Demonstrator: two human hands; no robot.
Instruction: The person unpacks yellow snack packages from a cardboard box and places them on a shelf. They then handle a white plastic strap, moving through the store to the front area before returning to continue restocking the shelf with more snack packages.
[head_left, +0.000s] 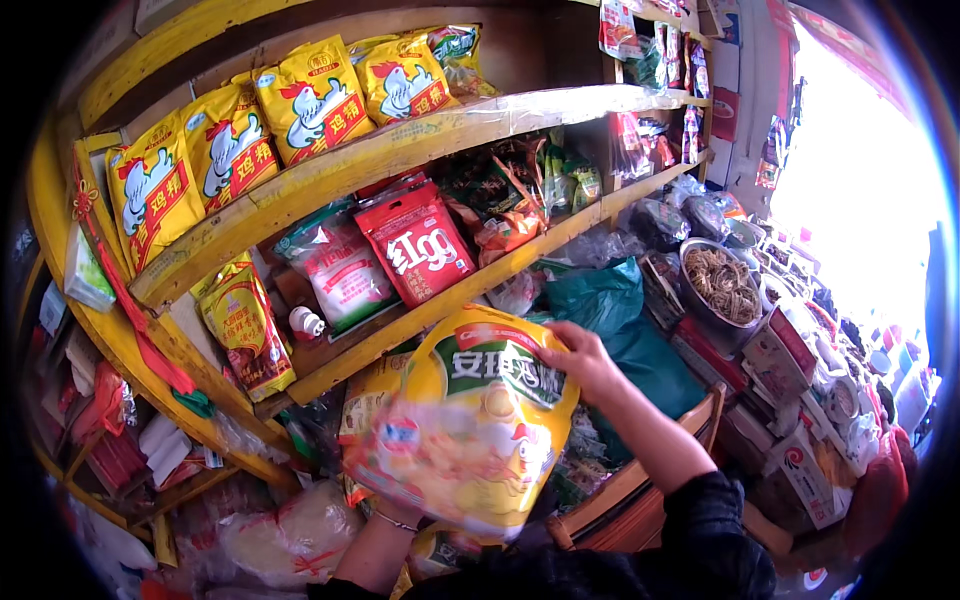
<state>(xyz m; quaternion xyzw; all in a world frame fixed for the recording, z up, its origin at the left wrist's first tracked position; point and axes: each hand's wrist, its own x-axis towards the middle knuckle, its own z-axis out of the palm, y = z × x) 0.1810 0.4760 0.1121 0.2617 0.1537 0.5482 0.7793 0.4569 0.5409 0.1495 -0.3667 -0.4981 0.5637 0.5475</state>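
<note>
A large yellow and green printed bag (487, 420) is held up in front of me, tilted and partly blurred. My right hand (581, 360) grips its upper right edge. My left hand (397, 510) is at the lower left of the bag, mostly hidden behind it, with a bracelet at the wrist; its fingers cannot be seen. Just behind the bag is a wooden shelf with a red pouch (417, 241), a white and pink pouch (341, 270) and a small white bulb-like item (306, 322). Yellow bags with a rooster picture (311, 101) stand on the shelf above.
A teal plastic bag (622, 330) lies right of the held bag, near a wooden chair (637, 487). Further right, a metal bowl of dried goods (721, 289) sits among boxes and packets. A clear plastic sack (292, 532) lies at the lower left.
</note>
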